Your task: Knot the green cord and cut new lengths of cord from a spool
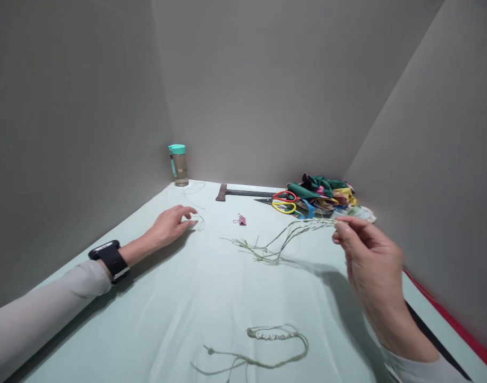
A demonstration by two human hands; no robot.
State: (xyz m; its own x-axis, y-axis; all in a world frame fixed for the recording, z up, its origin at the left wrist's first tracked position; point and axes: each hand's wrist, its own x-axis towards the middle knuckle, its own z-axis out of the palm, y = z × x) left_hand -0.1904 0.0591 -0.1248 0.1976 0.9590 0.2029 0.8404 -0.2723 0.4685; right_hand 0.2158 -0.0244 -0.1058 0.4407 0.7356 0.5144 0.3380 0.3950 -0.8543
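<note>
A bundle of thin green cords (283, 242), partly braided near its upper end, is pinched between the thumb and forefinger of my right hand (373, 266). Its loose, frayed ends trail left onto the table. My left hand (173, 226) is stretched out at the left, thumb and forefinger apart, beside a thin pale thread (201, 222) on the cloth; whether the fingertips touch the thread, I cannot tell. Near the front edge lies a knotted green cord bracelet (281, 364) with whitish beads or knots along one part. A small pink binder clip (242, 219) sits between the hands.
Towards the back are a hatchet (247, 193), scissors with red and yellow handles (283, 202) and a heap of coloured fabric (323, 191). A bottle with a turquoise lid (179, 165) stands in the far left corner. Grey walls surround the pale cloth-covered table (187, 298).
</note>
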